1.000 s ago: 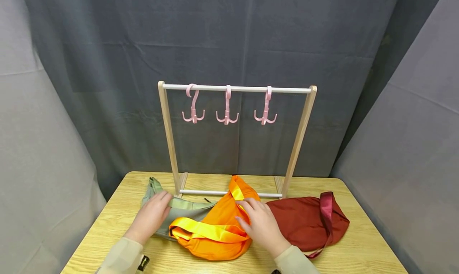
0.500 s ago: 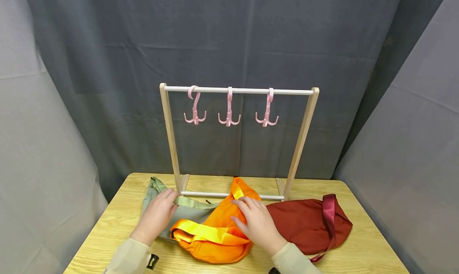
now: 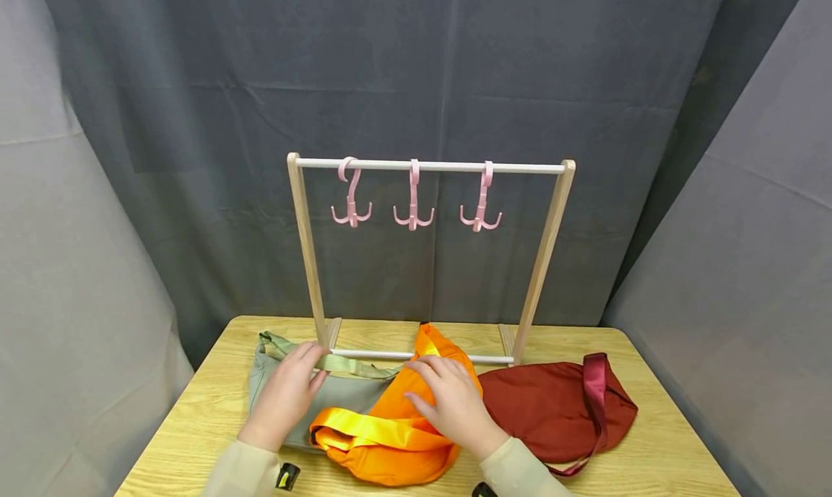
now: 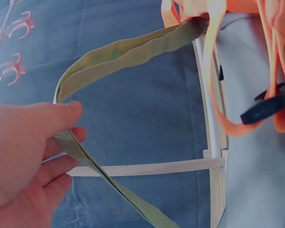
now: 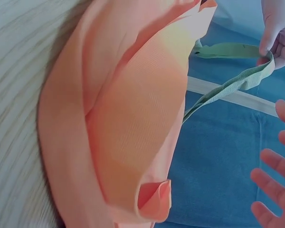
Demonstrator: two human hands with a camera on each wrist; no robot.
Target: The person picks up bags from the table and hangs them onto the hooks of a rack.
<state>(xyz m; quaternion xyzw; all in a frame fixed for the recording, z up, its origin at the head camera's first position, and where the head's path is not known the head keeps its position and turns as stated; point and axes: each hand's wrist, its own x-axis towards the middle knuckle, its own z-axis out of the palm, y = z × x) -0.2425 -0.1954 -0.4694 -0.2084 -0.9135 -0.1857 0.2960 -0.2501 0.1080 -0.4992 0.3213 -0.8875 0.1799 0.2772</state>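
Observation:
My left hand point(image 3: 286, 396) pinches the light green strap point(image 4: 114, 59) between thumb and fingers, and the strap forms a raised loop above its bag. That grey-green bag point(image 3: 344, 396) lies at the left of the table, its right end covered by an orange bag point(image 3: 386, 464) with a shiny yellow-orange strap point(image 3: 370, 426). Over the orange bag, my right hand point(image 3: 451, 407) has its fingers spread and relaxed; in the right wrist view nothing is in its grasp. To its right lies a dark red bag point(image 3: 533, 403) with a maroon strap point(image 3: 594, 392).
Behind the bags stands a rack with wooden posts point(image 3: 546, 258) and a white top rail point(image 3: 448, 167). Three pink hooks point(image 3: 352, 212) hang from it. Grey curtains point(image 3: 390, 63) enclose the back and sides of the wooden table point(image 3: 656, 446).
The left hand has shifted slightly right, and the green strap has risen from its bag. My right hand has drifted a little left over the orange bag.

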